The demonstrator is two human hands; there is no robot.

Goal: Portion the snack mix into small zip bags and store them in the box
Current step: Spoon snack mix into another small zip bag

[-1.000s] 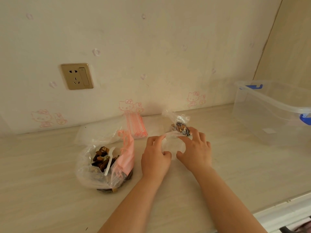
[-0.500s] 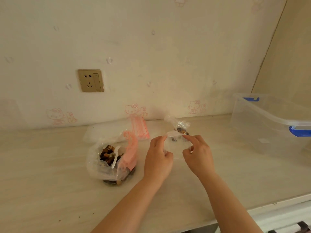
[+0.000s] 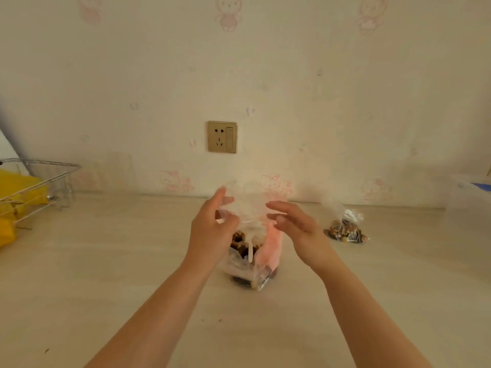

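Note:
A small clear zip bag [image 3: 248, 205], with nothing in it, is held up above the table. My left hand [image 3: 212, 229] pinches its left edge. My right hand [image 3: 295, 224] is at its right edge with fingers stretched out flat; whether it grips the bag I cannot tell. Directly below stands the big clear bag of brown snack mix [image 3: 247, 264] with a pink strip and a white spoon [image 3: 250, 251] in it. A small filled bag of mix [image 3: 345, 229] lies on the table to the right. The clear storage box [image 3: 470, 195] with a blue latch shows at the far right edge.
A wire rack [image 3: 32, 187] with yellow items stands at the far left. A wall socket [image 3: 222, 137] sits above the table on the papered wall. A few crumbs [image 3: 212, 320] lie on the pale wooden table near the front.
Both hands lifted the empty zip bag off the table and carried it left, over the big snack bag. The view swung left, so the box slid to the right edge.

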